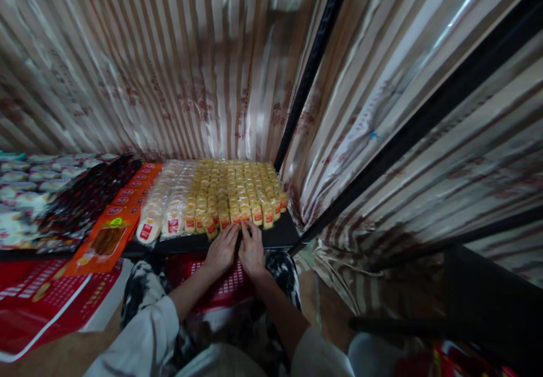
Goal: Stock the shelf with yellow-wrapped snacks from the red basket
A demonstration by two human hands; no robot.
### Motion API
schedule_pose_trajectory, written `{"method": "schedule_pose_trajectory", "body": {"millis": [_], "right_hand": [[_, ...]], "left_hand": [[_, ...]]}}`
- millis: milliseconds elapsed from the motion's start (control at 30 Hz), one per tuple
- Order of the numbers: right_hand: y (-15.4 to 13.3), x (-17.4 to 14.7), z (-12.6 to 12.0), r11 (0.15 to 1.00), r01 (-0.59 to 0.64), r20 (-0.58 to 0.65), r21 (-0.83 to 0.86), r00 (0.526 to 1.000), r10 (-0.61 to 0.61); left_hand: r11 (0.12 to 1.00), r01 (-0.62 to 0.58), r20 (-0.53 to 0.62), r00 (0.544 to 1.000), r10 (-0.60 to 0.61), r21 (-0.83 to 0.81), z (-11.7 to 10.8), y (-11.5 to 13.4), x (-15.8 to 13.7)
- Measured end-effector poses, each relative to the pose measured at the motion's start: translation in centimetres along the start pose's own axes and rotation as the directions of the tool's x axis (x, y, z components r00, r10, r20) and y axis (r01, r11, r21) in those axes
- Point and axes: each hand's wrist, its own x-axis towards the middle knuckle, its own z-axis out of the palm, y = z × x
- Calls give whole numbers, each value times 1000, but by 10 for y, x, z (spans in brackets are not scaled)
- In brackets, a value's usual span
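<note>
Several rows of small yellow snack packets [229, 181] with red and white labels stand close together on a dark shelf [280, 232]. At the front edge of these rows, my left hand [222, 249] has its fingers closed at the lower end of a yellow packet. My right hand [251, 249] is close beside it, thumb and fingers together on the same front row. The fingertips partly hide what they grip. Just left of the yellow rows lie pale round packets [172, 196] in long clear sleeves with red labels.
An orange snack packet [114, 218] overhangs the shelf edge. Dark glossy packets [91, 198] and white packets [29, 196] lie farther left. A red basket [224, 286] stands under the shelf between my knees. Black poles [314, 68] and striped sheeting [190, 54] enclose the back and right.
</note>
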Motion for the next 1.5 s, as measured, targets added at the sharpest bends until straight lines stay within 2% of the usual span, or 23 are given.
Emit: {"method": "schedule_pose_trajectory", "body": {"millis": [367,600,800,967,1167,1500], "right_hand": [[-2,7,-1,1000,5,11,-8,1000,-5],[5,5,-3,997,13,8,73,1000,-13],[12,0,-12,994,24,-60,107,998,-18],[23,-5,-22,999,-15,-107,45,994,20],[42,-4,-20,994,-105,-170,16,980,106],[63,4,-24,999,-3,-134,45,991,9]], "left_hand": [[998,32,16,999,-33,52,-13,3,14],[998,42,43,998,-45,55,-13,6,15],[998,35,35,999,-37,56,-10,8,10],[999,-5,23,1000,4,51,-10,10,8],[997,-63,53,997,60,53,-9,18,16],[996,-86,155,984,84,3,0,37,48]]}}
